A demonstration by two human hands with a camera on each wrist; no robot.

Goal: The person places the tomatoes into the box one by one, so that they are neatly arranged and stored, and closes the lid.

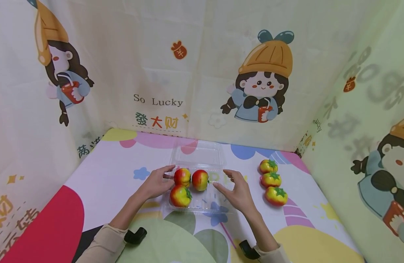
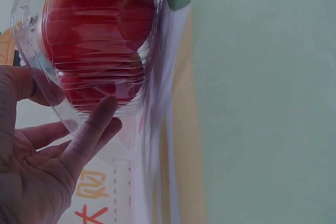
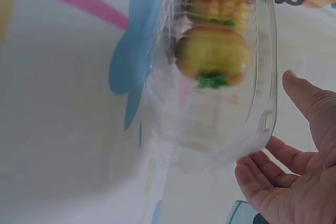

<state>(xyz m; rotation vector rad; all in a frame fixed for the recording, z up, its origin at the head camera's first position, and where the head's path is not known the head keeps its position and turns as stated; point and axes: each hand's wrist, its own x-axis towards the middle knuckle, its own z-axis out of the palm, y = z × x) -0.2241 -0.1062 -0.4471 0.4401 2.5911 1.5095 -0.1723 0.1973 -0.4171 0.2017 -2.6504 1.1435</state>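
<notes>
Beige sleeves (image 1: 104,241) leading to two hands at a clear container

Reaching in from the bottom edge of the head view, the sleeves are ending beside black wrist pieces (image 1: 136,235), and the bare hands are flanking a clear plastic container (image 1: 206,204) near the centre. The left hand (image 1: 159,182) is spreading its thumb and fingers about the container's left end; how firmly they are pressing, I cannot tell. The right hand (image 1: 237,191) is holding thumb and fingers apart at the right end; whether the fingertips are touching plastic, I cannot tell.

Three red-and-yellow fruits (image 1: 180,196) are lying in the container, two just beside the left hand and one nearer the middle, between the hands. Above them in the frame, the lid (image 1: 198,153) is lying folded back.

Three more fruits (image 1: 271,179) are forming a column at right on the white tabletop (image 1: 116,179), which is carrying coloured prints. Pale cloth walls (image 1: 202,58) are hanging behind and at both sides, bearing cartoon figures (image 1: 265,78) and, left of centre, the words "So Lucky" (image 1: 158,100).

The left wrist view is showing, at upper left, deep red fruit sides through ribbed plastic, hidden from the head view. The right wrist view is showing green leafy tops (image 3: 212,81) through the blurred wall.
</notes>
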